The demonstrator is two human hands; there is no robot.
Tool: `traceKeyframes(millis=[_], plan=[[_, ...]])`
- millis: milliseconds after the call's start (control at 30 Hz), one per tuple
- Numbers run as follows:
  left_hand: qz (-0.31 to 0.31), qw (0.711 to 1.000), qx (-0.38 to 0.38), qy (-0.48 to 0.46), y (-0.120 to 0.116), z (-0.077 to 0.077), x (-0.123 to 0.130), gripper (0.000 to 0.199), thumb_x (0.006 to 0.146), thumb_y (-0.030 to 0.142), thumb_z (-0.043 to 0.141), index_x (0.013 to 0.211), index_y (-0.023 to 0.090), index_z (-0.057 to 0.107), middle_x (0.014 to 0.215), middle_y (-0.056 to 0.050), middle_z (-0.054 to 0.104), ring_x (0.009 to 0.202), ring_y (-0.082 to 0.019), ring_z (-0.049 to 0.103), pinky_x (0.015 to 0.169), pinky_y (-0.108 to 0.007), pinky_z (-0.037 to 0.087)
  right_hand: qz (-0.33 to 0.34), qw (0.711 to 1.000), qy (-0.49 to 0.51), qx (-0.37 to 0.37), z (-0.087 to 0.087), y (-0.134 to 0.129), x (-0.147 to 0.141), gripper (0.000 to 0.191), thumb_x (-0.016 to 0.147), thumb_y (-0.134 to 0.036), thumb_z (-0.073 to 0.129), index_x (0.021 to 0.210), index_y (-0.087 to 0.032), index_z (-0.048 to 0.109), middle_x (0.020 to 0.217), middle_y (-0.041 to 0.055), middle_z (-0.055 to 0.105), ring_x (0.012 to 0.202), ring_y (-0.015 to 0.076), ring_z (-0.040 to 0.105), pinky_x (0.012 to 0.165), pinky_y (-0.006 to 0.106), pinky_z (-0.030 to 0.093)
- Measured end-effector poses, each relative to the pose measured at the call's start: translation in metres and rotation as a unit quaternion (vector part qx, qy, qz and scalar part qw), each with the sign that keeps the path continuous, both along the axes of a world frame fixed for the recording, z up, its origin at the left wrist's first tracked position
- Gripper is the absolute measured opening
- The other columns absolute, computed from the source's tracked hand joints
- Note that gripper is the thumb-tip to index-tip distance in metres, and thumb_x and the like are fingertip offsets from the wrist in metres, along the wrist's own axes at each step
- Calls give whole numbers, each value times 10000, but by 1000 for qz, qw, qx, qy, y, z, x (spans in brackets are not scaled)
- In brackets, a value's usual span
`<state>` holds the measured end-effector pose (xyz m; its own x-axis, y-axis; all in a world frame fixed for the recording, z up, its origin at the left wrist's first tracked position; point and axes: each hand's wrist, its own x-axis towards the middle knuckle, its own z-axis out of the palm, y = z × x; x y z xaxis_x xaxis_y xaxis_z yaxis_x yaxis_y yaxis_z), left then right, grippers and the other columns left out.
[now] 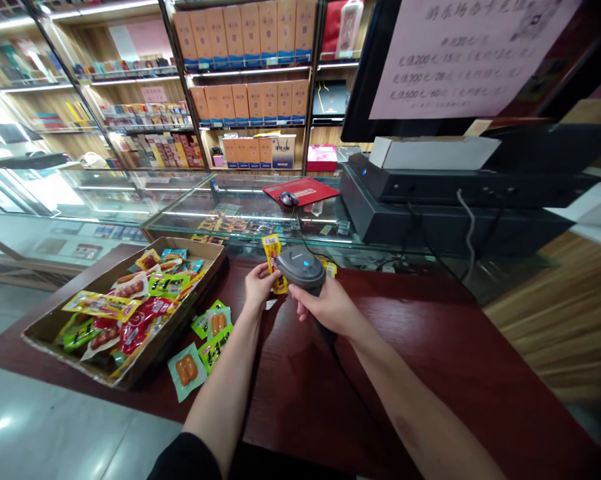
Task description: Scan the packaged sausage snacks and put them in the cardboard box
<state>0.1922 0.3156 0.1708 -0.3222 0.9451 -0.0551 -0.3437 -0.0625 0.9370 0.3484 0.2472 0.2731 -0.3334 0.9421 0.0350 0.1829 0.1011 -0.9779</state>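
My right hand (327,307) is wrapped round the handle of a dark grey barcode scanner (300,265), its small blue light lit. Just to the left, my left hand (259,285) pinches a yellow snack packet (271,248) held upright in front of the scanner's head, which hides part of it. Another yellow packet (330,268) shows partly behind the scanner. Beside my left forearm lie several loose snack packets, among them a clear sausage packet (187,369) and a green packet (215,348).
A cardboard box (130,380) of mixed snack packets stands on the dark red tabletop (300,400) at left. Behind is a glass counter (190,207) with a mouse (288,199) on a red mat (313,191). A monitor (360,80) and black cash drawer (380,220) stand at right, cables hanging.
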Motion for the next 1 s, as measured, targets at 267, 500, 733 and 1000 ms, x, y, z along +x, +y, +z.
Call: traceKeyframes(millis=[267,500,733,1000], plan=[[-10,1000,-27,2,1,-3,1,558,412,290,886,900,122,674,803,-73,738,698,-183,686,664,-290,542,-7,1000,5,6,3,0,2,245,779,-388,646,746,-165,550,504,-21,576,415,117,568,424,228,501],[-19,1000,-14,-18,2,-5,0,535,419,259,886,898,120,692,790,-68,737,659,-177,675,647,-295,545,-8,1000,-1,15,0,1,3,233,771,-380,649,757,-173,543,495,-29,558,415,122,561,431,245,511],[-9,1000,-20,-22,4,-6,-1,518,429,229,880,898,120,692,801,-74,740,683,-188,684,657,-301,549,-2,1000,-7,4,4,-1,2,234,782,-378,645,804,-162,556,514,-22,569,416,124,566,427,244,502],[-1,1000,-20,-23,6,-8,-2,537,457,251,878,937,119,677,860,-96,740,745,-207,697,698,-321,554,3,1000,-26,15,1,0,3,233,801,-376,633,763,-158,560,521,-11,579,419,119,566,441,240,499]])
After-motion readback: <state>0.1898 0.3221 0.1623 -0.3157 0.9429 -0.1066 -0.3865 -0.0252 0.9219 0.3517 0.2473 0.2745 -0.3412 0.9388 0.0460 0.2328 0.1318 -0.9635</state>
